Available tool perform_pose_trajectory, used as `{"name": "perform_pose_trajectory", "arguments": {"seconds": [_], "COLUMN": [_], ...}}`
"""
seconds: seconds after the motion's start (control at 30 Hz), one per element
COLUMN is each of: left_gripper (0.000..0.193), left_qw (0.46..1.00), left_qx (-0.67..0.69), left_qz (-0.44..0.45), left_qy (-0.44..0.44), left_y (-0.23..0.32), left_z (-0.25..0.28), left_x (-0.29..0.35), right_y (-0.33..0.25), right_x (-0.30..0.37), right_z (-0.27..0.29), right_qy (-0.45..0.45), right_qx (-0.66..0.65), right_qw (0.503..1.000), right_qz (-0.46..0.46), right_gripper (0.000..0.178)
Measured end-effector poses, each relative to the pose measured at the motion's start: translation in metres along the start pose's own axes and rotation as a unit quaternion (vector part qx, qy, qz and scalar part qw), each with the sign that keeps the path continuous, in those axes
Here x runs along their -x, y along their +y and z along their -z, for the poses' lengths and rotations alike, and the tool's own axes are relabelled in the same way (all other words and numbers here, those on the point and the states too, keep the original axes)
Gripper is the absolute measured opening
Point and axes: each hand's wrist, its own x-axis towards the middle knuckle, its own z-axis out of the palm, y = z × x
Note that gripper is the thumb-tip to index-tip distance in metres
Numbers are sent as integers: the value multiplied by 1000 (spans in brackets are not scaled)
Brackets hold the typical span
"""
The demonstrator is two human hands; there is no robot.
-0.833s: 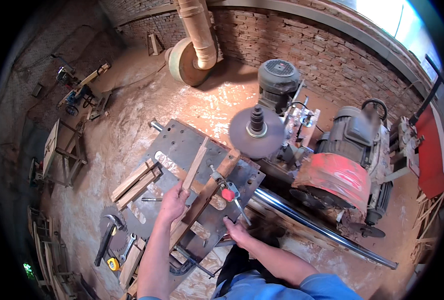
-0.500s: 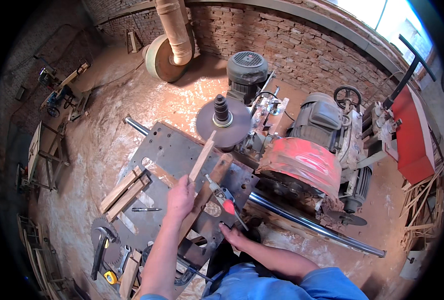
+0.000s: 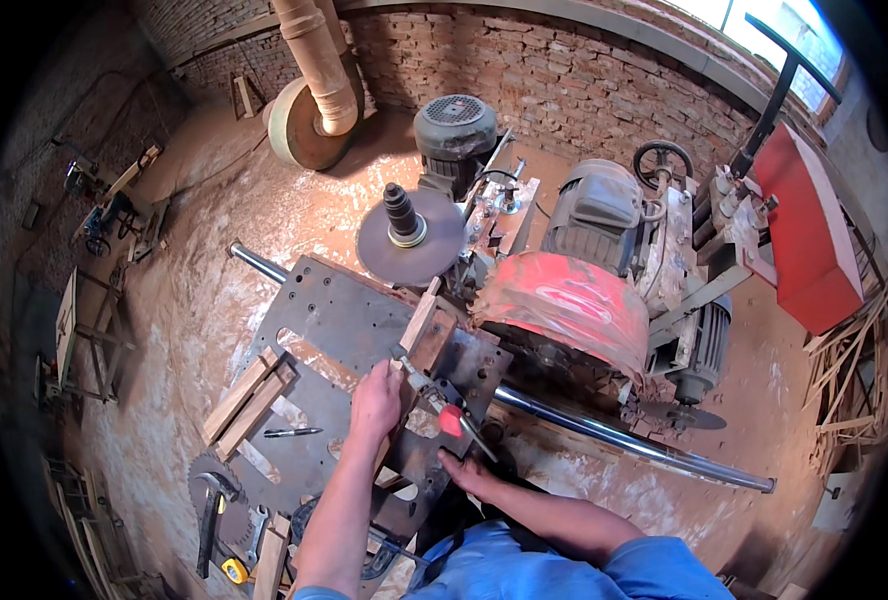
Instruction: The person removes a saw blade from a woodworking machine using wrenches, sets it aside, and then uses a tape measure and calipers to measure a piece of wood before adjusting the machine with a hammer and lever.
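My left hand (image 3: 376, 398) is closed round the near end of a slim wooden strip (image 3: 422, 312), whose tenon-like far tip points toward the grey disc (image 3: 409, 248). The strip lies beside a wooden fence bar (image 3: 436, 343) on the slotted metal table (image 3: 339, 300). Close by on the right is a toggle clamp (image 3: 419, 380) with a red grip (image 3: 451, 420). At the near right edge of the table, my right hand (image 3: 469, 473) is closed on the rim, with its fingers partly hidden.
Two wooden pieces (image 3: 249, 405) and a pen (image 3: 294, 432) lie left on the table. Nearer are a hammer (image 3: 209, 520), wrench (image 3: 257, 533), saw blade (image 3: 232, 510) and tape measure (image 3: 235, 570). A red-hooded machine (image 3: 564, 300), motors and a steel rail (image 3: 624, 440) stand right.
My left hand has moved right with the wooden strip, bringing it against the fence bar by the clamp. My right hand keeps to the table edge. The view has shifted slightly.
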Motion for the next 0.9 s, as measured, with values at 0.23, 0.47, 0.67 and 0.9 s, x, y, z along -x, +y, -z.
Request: {"name": "perform_pose_trajectory", "arguments": {"seconds": [0.23,0.47,0.67,0.9], "left_gripper": [27,70,75,78], "left_qw": [992,962,957,966], "left_qx": [-60,-248,-268,-246], "left_qz": [-106,-110,-103,-78], "left_qy": [19,-30,-45,-36], "left_y": [-34,-2,-4,-32], "left_z": [-20,-3,0,15], "left_x": [-17,19,10,-10], "right_y": [7,-45,-15,-36], "right_x": [-7,9,-10,-27], "right_z": [5,16,-3,-26], "right_qy": [-74,-91,-74,-77], "right_qx": [80,21,44,-35], "right_qw": [989,993,996,996], "right_qz": [-98,-71,-40,3], "right_gripper": [60,53,56,47]}}
